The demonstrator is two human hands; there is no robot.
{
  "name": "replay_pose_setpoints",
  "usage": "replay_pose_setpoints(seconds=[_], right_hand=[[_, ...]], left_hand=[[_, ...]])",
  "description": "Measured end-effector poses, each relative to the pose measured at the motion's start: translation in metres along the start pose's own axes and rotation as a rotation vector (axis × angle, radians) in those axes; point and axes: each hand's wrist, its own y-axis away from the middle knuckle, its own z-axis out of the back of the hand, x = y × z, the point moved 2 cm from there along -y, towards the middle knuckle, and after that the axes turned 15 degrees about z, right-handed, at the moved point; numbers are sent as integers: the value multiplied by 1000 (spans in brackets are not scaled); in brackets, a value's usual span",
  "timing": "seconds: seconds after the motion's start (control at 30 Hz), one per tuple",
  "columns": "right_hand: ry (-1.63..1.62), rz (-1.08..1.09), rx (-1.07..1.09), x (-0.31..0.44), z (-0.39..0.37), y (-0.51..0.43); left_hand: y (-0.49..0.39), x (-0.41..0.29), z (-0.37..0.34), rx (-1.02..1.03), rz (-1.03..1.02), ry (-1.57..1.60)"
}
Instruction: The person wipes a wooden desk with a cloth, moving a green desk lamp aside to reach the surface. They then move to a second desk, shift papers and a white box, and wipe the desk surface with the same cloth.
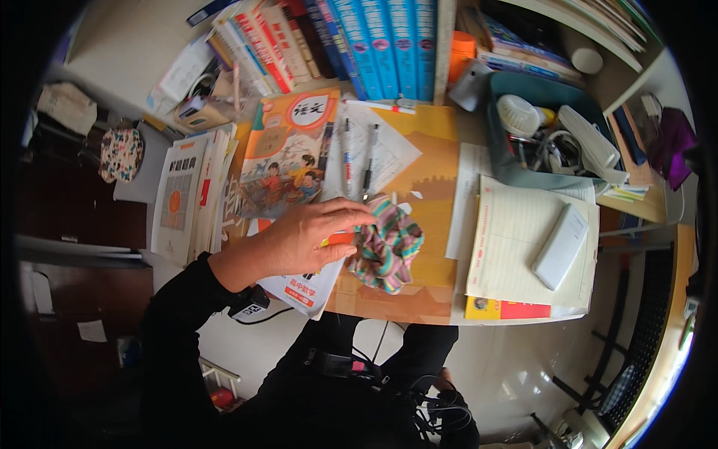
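My left hand (305,233) reaches over the desk from the left, palm down, with the thumb apart from the fingers. Its fingertips are at the left edge of a crumpled striped cloth (392,250) in pink, green and yellow; whether they touch it is unclear. Under the hand lies a white textbook (303,292), partly hidden by it. An illustrated orange textbook (283,163) is just beyond the hand. Two pens, one white (347,157) and one black (369,160), rest on papers. Only a sliver of my right hand (444,379) shows, low beside my leg.
Upright blue books (387,50) line the back of the desk. A dark green bin (538,179) of cables and small devices stands at the right. Nearer, a white power bank-like device (561,247) lies on a lined notepad (505,241). Stacked books (179,196) are at the left.
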Motion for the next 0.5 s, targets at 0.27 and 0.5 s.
replay_pose_setpoints(seconds=[0.27,0.5], right_hand=[[-62,239,-834,69,188,-32],[476,932,-1112,281,275,29]], left_hand=[[60,56,6,-252,162,184],[68,128,34,-560,459,275]])
